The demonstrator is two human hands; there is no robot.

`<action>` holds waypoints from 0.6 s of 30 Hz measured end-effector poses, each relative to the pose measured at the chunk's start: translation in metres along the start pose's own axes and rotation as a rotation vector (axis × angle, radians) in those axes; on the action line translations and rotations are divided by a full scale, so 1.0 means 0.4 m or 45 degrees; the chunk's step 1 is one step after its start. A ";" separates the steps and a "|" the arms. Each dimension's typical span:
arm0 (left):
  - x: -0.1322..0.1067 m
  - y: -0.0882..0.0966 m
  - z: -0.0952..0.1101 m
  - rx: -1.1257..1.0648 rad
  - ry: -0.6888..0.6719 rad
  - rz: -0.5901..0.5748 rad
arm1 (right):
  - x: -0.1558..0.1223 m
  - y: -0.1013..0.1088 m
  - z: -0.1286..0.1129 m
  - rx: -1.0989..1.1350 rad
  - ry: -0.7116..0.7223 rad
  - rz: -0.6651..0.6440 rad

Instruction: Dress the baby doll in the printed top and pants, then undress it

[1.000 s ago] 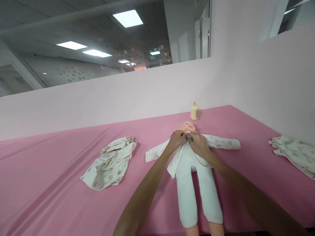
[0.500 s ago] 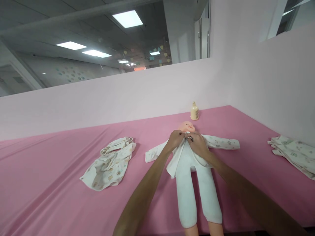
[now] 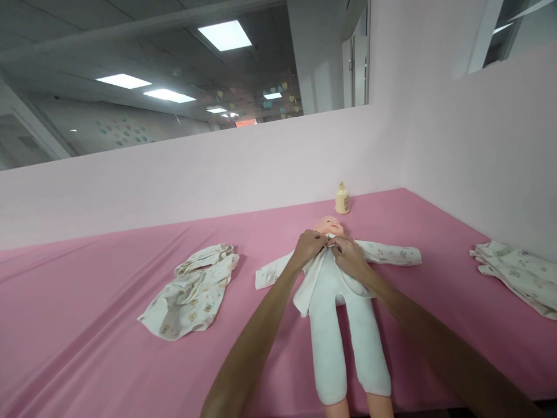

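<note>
A baby doll (image 3: 329,328) with a white cloth body lies on its back, head toward the wall. It wears a white printed baby jacket (image 3: 389,253), its sleeves spread to both sides and its front hanging apart over the belly. Just under the doll's chin, my left hand (image 3: 310,246) pinches one side of the jacket at the neckline. My right hand (image 3: 348,255) grips the other side close by, fingertips nearly meeting those of the left. What lies between the fingertips is too small to make out.
On the left of the pink-covered table (image 3: 100,290) lies a crumpled printed baby garment (image 3: 191,293). Folded printed clothes (image 3: 517,273) rest at the right edge. A cream pump bottle (image 3: 342,200) stands behind the doll's head, near the white wall (image 3: 217,180).
Both hands stay at the jacket's neckline, with the right fingers shifted slightly closer to the left ones. The whole view has moved a little.
</note>
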State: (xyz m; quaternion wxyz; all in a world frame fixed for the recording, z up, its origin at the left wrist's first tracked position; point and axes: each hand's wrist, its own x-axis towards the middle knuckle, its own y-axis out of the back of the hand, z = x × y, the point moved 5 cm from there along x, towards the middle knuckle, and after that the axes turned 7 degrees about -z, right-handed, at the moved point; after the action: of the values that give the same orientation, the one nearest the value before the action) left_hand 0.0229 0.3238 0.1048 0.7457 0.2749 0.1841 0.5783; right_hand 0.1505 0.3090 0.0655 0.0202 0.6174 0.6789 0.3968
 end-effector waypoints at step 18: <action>0.002 -0.007 -0.012 -0.087 -0.072 0.111 | -0.008 0.006 -0.005 0.042 -0.092 0.024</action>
State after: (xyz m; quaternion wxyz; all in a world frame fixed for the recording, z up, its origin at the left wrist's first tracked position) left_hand 0.0222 0.3251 0.0993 0.7338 0.2731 0.1309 0.6081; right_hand 0.1523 0.3050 0.0666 0.0309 0.6381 0.6782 0.3632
